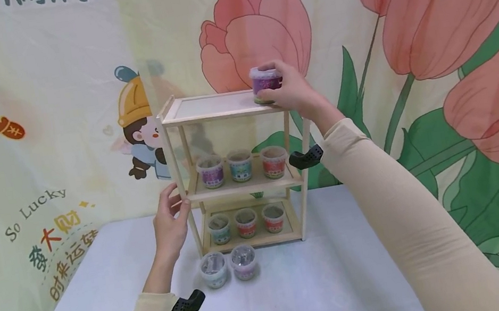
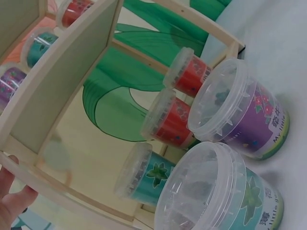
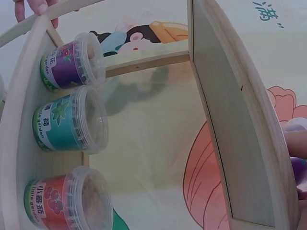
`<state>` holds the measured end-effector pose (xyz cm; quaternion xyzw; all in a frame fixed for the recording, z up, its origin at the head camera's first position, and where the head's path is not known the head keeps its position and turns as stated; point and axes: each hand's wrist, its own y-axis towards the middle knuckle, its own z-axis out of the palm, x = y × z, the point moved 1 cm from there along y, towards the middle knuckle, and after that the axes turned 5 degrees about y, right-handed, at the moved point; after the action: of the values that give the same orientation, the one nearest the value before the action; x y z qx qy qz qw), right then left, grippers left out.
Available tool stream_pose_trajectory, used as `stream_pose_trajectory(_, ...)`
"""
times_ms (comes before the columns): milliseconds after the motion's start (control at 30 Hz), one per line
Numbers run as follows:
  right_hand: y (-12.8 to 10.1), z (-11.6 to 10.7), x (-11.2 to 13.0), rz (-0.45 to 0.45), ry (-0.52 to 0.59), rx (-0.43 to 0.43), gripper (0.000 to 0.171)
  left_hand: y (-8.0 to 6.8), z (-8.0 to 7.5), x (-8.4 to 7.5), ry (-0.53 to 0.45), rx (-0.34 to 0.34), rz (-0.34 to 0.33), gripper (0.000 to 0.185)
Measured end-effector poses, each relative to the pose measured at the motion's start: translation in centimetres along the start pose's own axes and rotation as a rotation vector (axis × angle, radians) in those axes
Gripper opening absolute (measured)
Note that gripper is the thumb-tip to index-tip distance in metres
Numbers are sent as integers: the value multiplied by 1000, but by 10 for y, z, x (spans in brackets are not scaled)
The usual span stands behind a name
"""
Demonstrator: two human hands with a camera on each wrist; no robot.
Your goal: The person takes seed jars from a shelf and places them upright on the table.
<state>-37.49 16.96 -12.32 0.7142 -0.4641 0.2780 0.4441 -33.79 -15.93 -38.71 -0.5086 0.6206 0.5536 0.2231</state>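
A three-tier wooden shelf (image 1: pixel 218 106) stands on the table. My right hand (image 1: pixel 280 86) grips a purple lidded cup (image 1: pixel 265 84) that stands on the right end of the top tier; a sliver of that cup (image 3: pixel 298 170) shows in the right wrist view. My left hand (image 1: pixel 177 199) holds the shelf's front left post (image 1: pixel 177 177) at middle-tier height, and its fingertips (image 2: pixel 12 201) show against the wood. The middle tier holds a purple cup (image 3: pixel 72 60), a teal cup (image 3: pixel 67 120) and a red cup (image 3: pixel 67 199).
The bottom tier holds a teal cup (image 2: pixel 144 172) and two red cups (image 2: pixel 168 120). In front of the shelf, a teal cup (image 1: pixel 214 269) and a purple cup (image 1: pixel 244 261) stand on the pale table (image 1: pixel 322 284). A flower-printed backdrop hangs close behind.
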Motion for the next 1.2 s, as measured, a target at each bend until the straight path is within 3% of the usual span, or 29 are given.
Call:
stream_pose_trajectory(400,-18,-7,4,-44,102,15,66,-1,2,3,-17,0,4,52)
stream_pose_trajectory(700,-45,-10,10,-117,129,64,63,-1,0,4,-10,6,-2,53)
stream_pose_trajectory(1200,-78,-7,0,-144,137,92,62,0,-1,3,-21,16,2,53)
